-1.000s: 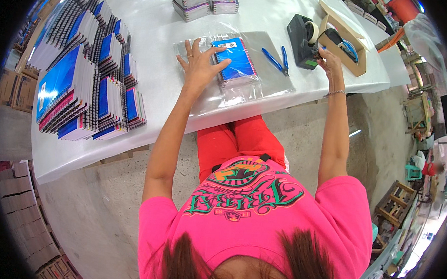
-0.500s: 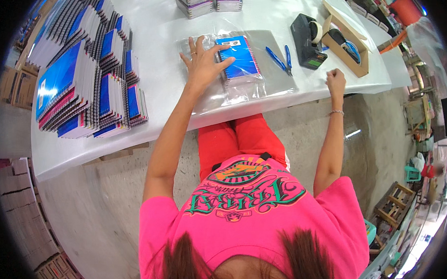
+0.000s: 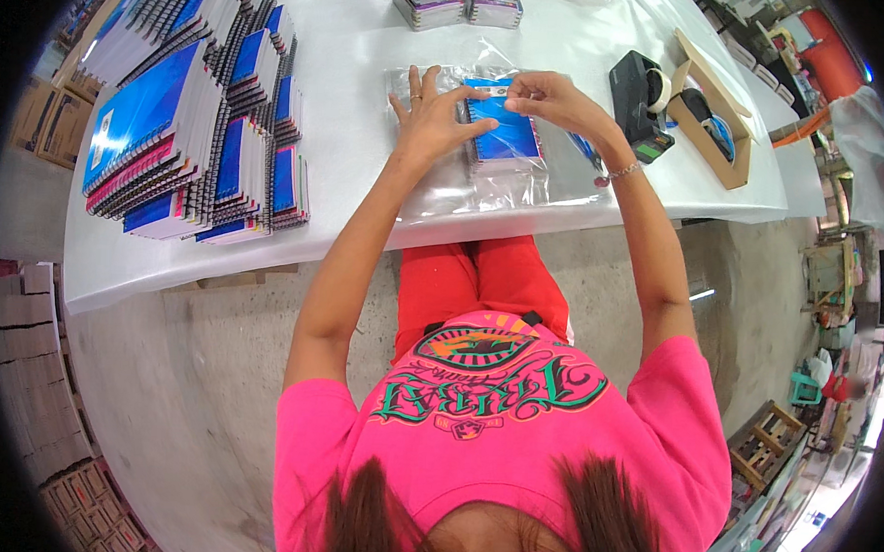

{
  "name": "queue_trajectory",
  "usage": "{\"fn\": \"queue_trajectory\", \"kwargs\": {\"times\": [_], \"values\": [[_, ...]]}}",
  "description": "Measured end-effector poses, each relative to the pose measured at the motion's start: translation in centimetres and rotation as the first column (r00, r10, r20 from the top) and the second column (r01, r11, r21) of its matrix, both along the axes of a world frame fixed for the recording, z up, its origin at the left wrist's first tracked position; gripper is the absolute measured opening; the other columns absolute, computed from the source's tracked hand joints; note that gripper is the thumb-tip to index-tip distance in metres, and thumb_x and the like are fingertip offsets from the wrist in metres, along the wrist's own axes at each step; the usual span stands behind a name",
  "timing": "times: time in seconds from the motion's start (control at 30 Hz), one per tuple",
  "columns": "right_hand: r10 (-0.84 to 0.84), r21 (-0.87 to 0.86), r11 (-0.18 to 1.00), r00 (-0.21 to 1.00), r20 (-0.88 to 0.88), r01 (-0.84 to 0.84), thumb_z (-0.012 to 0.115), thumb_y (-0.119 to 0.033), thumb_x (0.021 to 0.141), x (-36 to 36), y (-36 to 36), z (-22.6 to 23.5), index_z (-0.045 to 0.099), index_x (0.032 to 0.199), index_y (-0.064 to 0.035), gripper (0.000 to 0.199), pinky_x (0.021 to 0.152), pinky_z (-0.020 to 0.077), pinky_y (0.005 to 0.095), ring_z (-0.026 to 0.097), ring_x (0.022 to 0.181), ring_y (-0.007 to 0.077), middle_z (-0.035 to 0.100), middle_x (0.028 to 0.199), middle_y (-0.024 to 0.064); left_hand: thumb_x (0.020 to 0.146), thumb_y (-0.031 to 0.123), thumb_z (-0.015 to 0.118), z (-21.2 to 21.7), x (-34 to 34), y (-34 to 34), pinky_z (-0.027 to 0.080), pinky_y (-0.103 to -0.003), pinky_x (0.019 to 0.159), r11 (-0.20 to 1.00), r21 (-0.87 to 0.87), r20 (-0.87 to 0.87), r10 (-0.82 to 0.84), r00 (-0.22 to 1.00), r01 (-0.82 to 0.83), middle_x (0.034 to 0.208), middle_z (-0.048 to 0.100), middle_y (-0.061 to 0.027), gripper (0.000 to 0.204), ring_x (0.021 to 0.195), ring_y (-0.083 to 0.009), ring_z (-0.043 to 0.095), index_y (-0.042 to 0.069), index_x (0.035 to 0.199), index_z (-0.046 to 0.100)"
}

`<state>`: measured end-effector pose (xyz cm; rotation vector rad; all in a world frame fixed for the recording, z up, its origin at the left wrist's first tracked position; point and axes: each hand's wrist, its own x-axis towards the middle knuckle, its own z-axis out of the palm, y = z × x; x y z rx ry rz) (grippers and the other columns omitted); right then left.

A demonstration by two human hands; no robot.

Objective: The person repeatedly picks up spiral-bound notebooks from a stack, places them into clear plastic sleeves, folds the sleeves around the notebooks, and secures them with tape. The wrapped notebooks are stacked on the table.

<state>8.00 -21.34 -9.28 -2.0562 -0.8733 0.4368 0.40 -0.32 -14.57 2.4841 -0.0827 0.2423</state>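
Observation:
A blue-covered notebook stack point(image 3: 507, 141) lies in a clear plastic wrapper point(image 3: 505, 185) near the table's front edge. My left hand point(image 3: 437, 123) rests on its left side with fingers spread, thumb and forefinger over the cover. Above the cover's upper right part, my right hand point(image 3: 556, 101) has thumb and forefinger pinched together. Whatever is between those fingertips is too small to make out. Blue-handled cutting pliers point(image 3: 588, 149) are mostly hidden behind my right wrist.
Spiral notebooks point(image 3: 148, 115) stand in tall piles at the left. Further stacks point(image 3: 429, 9) are at the back. A black tape dispenser point(image 3: 639, 102) and an open cardboard box point(image 3: 728, 160) with a tape roll sit on the white table point(image 3: 347, 188) at the right.
My right hand has come from the table's right front edge to the notebook's top, its fingers pinched. My left hand stays spread on the wrapper. The whole view has shifted slightly.

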Motion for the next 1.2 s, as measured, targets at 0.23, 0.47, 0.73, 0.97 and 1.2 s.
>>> {"fn": "queue_trajectory", "kwargs": {"times": [0.23,0.47,0.73,0.97,1.2], "values": [[0.077,-0.205,0.976,0.997,-0.026,-0.08,0.073,-0.023,0.084,2.4,2.3,-1.6,0.067,0.077,-0.002,0.023,0.062,0.0444,0.0251,0.057,0.067,0.009,0.063,0.069,0.0014,0.079,0.059,0.067,0.0,-1.1,-1.0,0.006,-0.074,0.107,0.986,0.158,0.093,0.033,0.995,-0.047,0.155,0.025,-0.0165,0.053,0.146,-0.0407,0.007,0.035,0.126,0.061],[0.05,-0.492,0.868,0.997,-0.052,-0.069,0.079,-0.036,0.075,3.4,3.7,0.5,0.068,0.071,-0.0027,0.035,0.059,0.0449,0.0265,0.059,0.065,0.0107,0.065,0.066,0.004,0.102,0.035,0.036,-2.4,-3.7,-4.3,0.003,-0.07,0.109,0.984,0.138,0.078,0.103,0.992,-0.113,0.159,0.02,-0.0073,0.057,0.146,-0.0327,0.016,0.01,0.152,0.022],[-0.037,-0.621,0.764,0.973,0.228,0.175,0.079,-0.056,0.069,1.8,2.6,0.6,0.067,0.077,0.0009,0.058,0.058,0.048,0.0342,0.06,0.06,0.0183,0.063,0.065,0.0114,0.102,0.039,0.025,-3.7,-3.4,-4.7,0.0,-0.067,0.111,0.988,-0.087,-0.048,0.122,0.991,-0.126,0.157,0.024,-0.0146,0.063,0.146,-0.0337,0.016,0.001,0.151,0.016],[-0.602,0.24,0.748,0.785,-0.148,0.619,0.064,-0.06,0.084,-1.8,0.1,-5.9,0.059,0.09,0.0039,0.065,0.061,0.0501,0.0322,0.061,0.07,0.0168,0.064,0.086,0.013,0.098,0.059,0.026,-1.3,-2.1,-3.8,0.014,-0.065,0.108,0.955,-0.216,-0.282,0.14,0.949,-0.205,0.148,0.035,-0.021,0.076,0.138,-0.042,0.028,0.0,0.144,0.033],[-0.354,0.333,0.791,0.829,-0.433,0.513,0.054,-0.043,0.098,-4.1,0.5,-6.6,0.027,0.14,-0.0005,0.066,0.089,0.0472,0.0317,0.055,0.106,0.0192,0.056,0.117,0.0186,0.093,0.053,0.049,-3.4,-0.1,-5.8,0.028,-0.051,0.108,0.703,-0.684,-0.083,0.19,0.978,-0.195,0.139,0.038,-0.0301,0.074,0.13,-0.0417,0.038,-0.001,0.141,0.031]]}}
